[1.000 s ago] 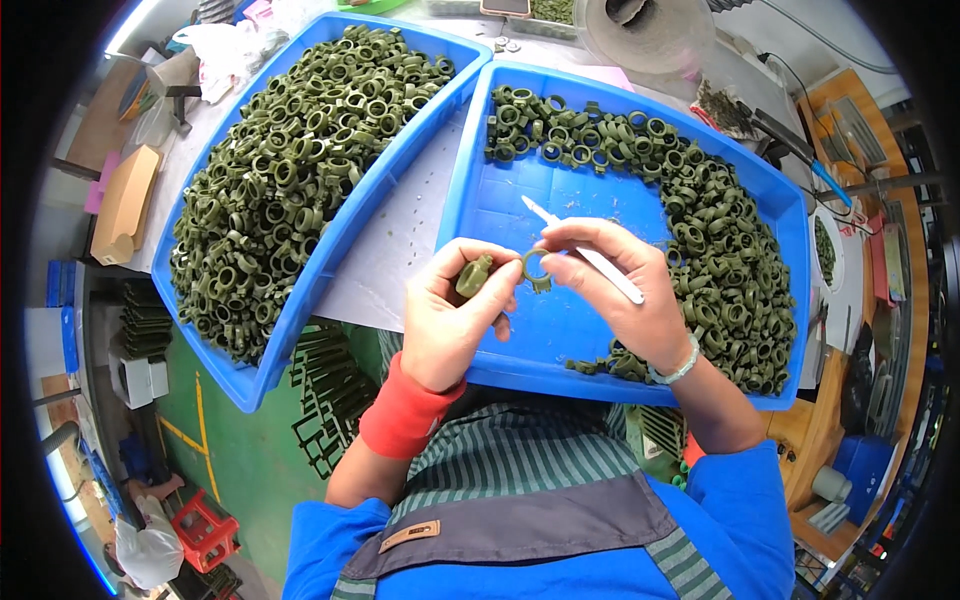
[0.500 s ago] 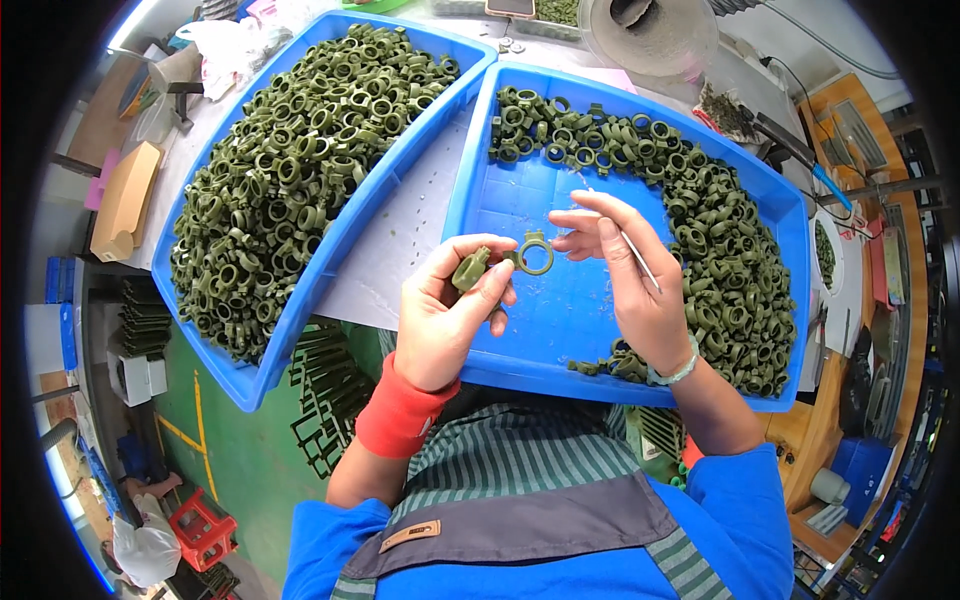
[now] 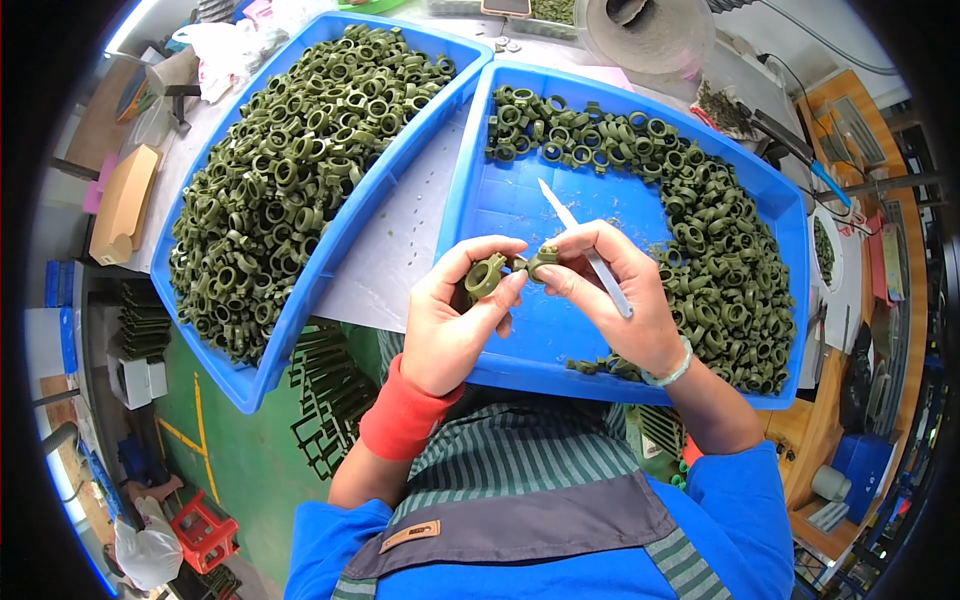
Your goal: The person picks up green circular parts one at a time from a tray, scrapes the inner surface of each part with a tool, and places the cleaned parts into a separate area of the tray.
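Observation:
In front of my chest, my left hand [image 3: 447, 318] is closed around an olive-green plastic ring clamp [image 3: 485, 277], its round opening facing up. Its fingertips meet those of my right hand [image 3: 625, 300], whose thumb and forefinger pinch a second green ring clamp [image 3: 543, 264]. The two clamps are close together; whether they are joined I cannot tell. Across the fingers of my right hand also lies a slim pale knife [image 3: 561, 207], its pointed tip aimed away from me. Both hands hover over the near part of a blue tray [image 3: 510, 210].
Loose green ring clamps [image 3: 715, 235] line the far and right sides of this tray. To the left, a second blue tray [image 3: 345, 232] is heaped with more clamps [image 3: 290, 165]. Behind stand a round grey dish [image 3: 645, 35] and blue-handled pliers [image 3: 820, 175]. A red stool [image 3: 203, 527] stands on the floor.
My right hand has moved left to meet the left one and now pinches the outer ring clamp. The knife has swung so its blade shows, pointing away.

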Demonstrator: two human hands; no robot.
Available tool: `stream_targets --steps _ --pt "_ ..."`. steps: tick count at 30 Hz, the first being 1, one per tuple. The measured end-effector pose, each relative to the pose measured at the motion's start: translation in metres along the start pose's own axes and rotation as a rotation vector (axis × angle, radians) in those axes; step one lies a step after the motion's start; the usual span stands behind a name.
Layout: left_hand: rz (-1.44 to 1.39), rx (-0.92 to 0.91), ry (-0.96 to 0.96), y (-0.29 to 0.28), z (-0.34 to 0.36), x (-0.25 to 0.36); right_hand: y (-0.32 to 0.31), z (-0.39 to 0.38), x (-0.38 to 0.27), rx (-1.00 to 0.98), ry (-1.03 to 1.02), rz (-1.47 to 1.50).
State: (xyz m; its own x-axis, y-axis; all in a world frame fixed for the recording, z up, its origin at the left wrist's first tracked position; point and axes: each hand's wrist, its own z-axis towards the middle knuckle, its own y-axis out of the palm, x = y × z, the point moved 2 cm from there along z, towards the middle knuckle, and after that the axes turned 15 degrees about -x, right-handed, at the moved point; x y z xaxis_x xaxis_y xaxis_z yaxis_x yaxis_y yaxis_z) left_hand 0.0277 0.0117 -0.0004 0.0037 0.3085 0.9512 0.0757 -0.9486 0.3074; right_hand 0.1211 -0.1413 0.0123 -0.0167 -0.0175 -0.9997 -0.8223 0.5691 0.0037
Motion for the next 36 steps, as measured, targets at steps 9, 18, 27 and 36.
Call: stream_targets --steps 9,18,27,36 --pt "0.065 -0.02 0.021 -0.005 0.0 -0.005 -0.001 0.0 0.0 -0.012 -0.088 -0.19" --pt "0.317 0.006 0.183 -0.001 0.0 -0.002 -0.001 0.002 0.004 -0.075 -0.105 0.04" --pt "0.255 -0.029 0.134 -0.006 -0.001 -0.001 -0.009 0.002 0.002 -0.179 -0.029 0.22" --pt "0.281 -0.02 0.131 -0.005 -0.001 0.001 -0.006 0.001 0.004 -0.173 -0.008 0.258"
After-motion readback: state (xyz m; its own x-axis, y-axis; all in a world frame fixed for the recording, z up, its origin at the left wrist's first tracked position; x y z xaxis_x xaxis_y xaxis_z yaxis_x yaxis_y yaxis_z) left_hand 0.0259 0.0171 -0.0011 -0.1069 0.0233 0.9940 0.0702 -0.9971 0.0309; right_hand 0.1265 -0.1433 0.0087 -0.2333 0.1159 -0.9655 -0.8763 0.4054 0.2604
